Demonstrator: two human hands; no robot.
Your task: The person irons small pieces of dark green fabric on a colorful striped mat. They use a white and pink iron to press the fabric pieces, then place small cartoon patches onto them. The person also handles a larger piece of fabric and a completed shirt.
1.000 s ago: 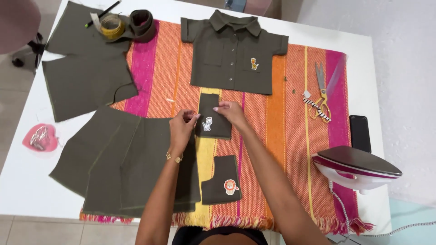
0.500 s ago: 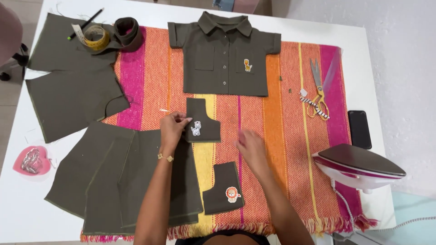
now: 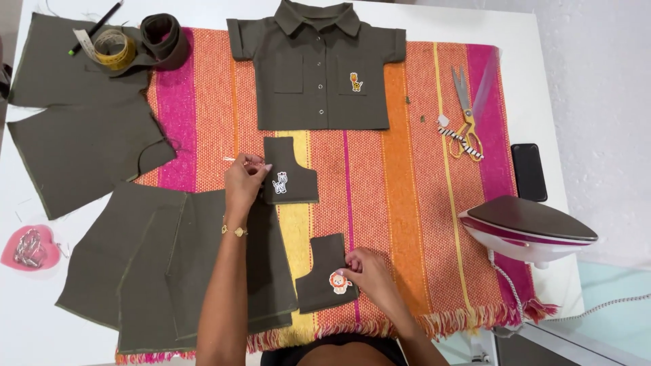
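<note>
My left hand pinches a pin at the left edge of an olive fabric pocket piece with a zebra patch, which lies on the striped orange and pink mat. My right hand rests its fingers on a second olive pocket piece with a lion patch near the mat's front edge. A small olive shirt with a giraffe patch lies flat at the top of the mat.
Olive cut fabric pieces lie at left, more above them. A tape measure, fabric roll and pencil sit top left. Scissors, a dark phone and an iron are at right. A pink heart dish sits far left.
My right hand left the zebra pocket piece and moved down to the lion pocket piece. My left hand stayed at the zebra piece's edge. The camera view shifted lower.
</note>
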